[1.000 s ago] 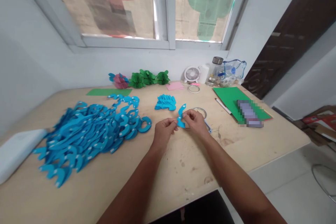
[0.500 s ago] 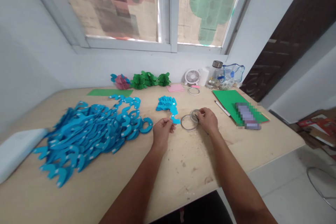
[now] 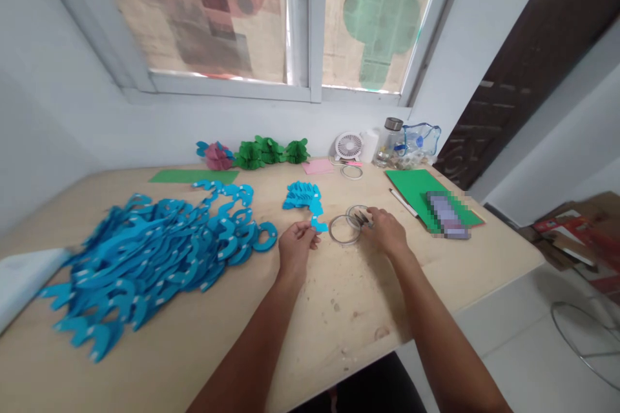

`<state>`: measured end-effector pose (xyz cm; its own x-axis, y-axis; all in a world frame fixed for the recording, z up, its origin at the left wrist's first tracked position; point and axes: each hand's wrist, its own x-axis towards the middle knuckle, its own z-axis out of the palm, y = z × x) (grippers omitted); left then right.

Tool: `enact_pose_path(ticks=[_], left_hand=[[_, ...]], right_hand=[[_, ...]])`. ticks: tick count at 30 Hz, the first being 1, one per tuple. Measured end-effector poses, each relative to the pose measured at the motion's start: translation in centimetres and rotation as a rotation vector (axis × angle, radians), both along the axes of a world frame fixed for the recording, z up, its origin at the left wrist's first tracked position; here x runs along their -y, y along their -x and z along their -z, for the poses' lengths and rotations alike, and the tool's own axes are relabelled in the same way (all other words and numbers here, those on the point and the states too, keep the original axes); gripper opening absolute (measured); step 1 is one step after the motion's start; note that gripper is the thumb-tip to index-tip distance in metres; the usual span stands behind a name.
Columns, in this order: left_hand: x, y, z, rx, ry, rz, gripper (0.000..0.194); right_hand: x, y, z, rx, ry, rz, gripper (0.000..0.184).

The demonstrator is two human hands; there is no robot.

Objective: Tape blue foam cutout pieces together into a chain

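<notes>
My left hand (image 3: pixel 295 245) pinches a blue curved paper piece (image 3: pixel 318 225) between thumb and fingertips. This piece reaches up to a small stack of folded blue paper pieces (image 3: pixel 299 196). My right hand (image 3: pixel 386 230) is closed around what look like scissors (image 3: pixel 360 217), their dark blades pointing left and slightly apart; the handles are hidden in the palm. Under and beside the blades lie two thin pale rings, a nearer ring (image 3: pixel 331 230) and a farther one partly covered. A large heap of blue curved paper pieces (image 3: pixel 159 258) with small white squares spreads left of my left hand.
Along the wall stand green paper flowers (image 3: pixel 270 150), a pink paper flower (image 3: pixel 217 156), a small white fan (image 3: pixel 349 145) and a glass bottle (image 3: pixel 385 148). A white pen (image 3: pixel 403 203), green sheets (image 3: pixel 411 188) and a blurred phone (image 3: pixel 446 214) lie right. A white object (image 3: pixel 29 277) borders the heap.
My right hand let go of the blue paper, moved right to the rings and took hold of the scissors. My left hand keeps its pinch, and the piece now lies by the small stack.
</notes>
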<state>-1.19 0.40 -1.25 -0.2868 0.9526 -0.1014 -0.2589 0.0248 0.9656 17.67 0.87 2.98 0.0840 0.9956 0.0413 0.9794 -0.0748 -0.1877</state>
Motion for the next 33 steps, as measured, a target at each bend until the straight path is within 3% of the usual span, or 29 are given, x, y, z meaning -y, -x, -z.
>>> enact_pose_path(ticks=[6,10,14,17,22,25,28,31,33], left_hand=[[0.0,0.1,0.2,-0.011,-0.017,0.018,0.022],[0.0,0.1,0.1,0.009,-0.004,0.009,0.022],[0.0,0.0,-0.2,0.021,-0.001,0.01,0.023],[0.1,0.0,-0.3,0.007,0.005,0.01,0.025],[0.2,0.1,-0.4,-0.013,-0.001,0.013,0.024],[0.1,0.2,-0.4,-0.013,-0.006,0.014,0.023],[0.0,0.2,-0.3,-0.028,-0.005,0.02,0.022],[0.0,0.2,-0.2,-0.036,-0.001,0.027,0.021],[0.1,0.3,-0.2,-0.032,0.001,0.027,0.021]], right_hand=[[1.2,0.7,1.1,0.058,-0.002,0.016,0.032],[1.0,0.1,1.9,-0.012,-0.051,0.008,0.034],[0.6,-1.7,2.6,-0.412,-0.158,0.095,0.035],[-0.5,-3.6,2.0,-0.986,-0.283,0.179,0.028],[-4.6,-7.0,-3.2,-1.22,-0.37,0.318,0.023],[-6.0,-7.6,-5.7,-1.324,-0.434,0.35,0.016],[-4.9,-5.7,-5.0,-1.415,-0.417,0.328,0.014],[-3.4,-3.3,-2.9,-1.602,-0.246,0.257,0.02],[-3.6,-2.9,-2.6,-1.65,-0.218,0.28,0.02]])
